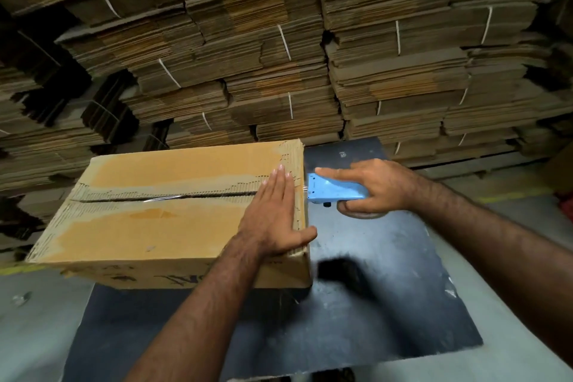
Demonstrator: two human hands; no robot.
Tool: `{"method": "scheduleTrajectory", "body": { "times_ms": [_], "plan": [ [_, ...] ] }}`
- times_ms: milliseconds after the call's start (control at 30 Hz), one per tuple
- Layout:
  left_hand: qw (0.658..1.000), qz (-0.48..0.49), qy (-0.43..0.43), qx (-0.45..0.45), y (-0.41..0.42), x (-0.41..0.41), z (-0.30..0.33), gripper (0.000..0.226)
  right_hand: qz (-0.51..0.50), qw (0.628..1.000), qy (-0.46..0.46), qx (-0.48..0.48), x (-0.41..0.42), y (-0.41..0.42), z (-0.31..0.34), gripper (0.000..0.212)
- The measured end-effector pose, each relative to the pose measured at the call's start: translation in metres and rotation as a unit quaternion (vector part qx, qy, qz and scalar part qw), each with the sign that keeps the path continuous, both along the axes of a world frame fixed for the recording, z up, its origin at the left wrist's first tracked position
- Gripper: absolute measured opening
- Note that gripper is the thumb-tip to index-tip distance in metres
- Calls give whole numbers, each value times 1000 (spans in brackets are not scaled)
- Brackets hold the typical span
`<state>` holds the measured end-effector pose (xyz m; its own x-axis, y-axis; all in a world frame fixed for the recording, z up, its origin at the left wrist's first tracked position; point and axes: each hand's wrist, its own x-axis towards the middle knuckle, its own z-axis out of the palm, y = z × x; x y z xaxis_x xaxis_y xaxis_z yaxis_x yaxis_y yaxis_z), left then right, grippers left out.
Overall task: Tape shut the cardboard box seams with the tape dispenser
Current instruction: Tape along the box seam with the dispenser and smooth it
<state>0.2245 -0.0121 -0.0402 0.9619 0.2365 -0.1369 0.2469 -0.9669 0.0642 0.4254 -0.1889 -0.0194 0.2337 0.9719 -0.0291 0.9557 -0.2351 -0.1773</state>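
Note:
A worn brown cardboard box point(161, 214) lies on a dark table top point(387, 288), its closed flaps meeting in a centre seam point(161, 197) covered by clear tape. My left hand point(273, 214) presses flat on the box's right end, fingers straight over the seam, thumb over the edge. My right hand point(375, 187) grips a blue tape dispenser point(335, 189) just off the box's right edge, index finger stretched along its top. The dispenser's front touches the box's right side at the seam. The tape roll is mostly hidden under my hand.
Tall stacks of bundled flat cardboard point(310, 56) tied with white straps fill the whole background close behind the table. A grey floor point(31, 319) shows left and right of the table. A dark blurred shape point(341, 273) lies on the table near the box's front right corner.

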Motion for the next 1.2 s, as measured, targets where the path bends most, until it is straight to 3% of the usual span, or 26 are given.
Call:
{"method": "scheduleTrajectory", "body": {
  "times_ms": [267, 500, 933, 1100, 1200],
  "plan": [
    [1000, -16, 4, -6, 0, -3, 2, 114, -28, 999, 15, -17, 10, -24, -36, 78],
    [989, -146, -30, -2, 9, -12, 10, 97, -37, 998, -27, -43, -14, 9, -42, 77],
    [935, -349, 3, 66, 44, 25, 32, 97, -72, 986, -79, -130, -33, 27, 3, 71],
    [915, -402, -27, 38, 47, 42, 23, 87, -160, 971, -49, -169, -42, 26, -5, 72],
    [904, -422, -54, 46, 48, 48, 21, 79, -268, 949, -22, -164, -58, 21, -34, 71]
  ]
}}
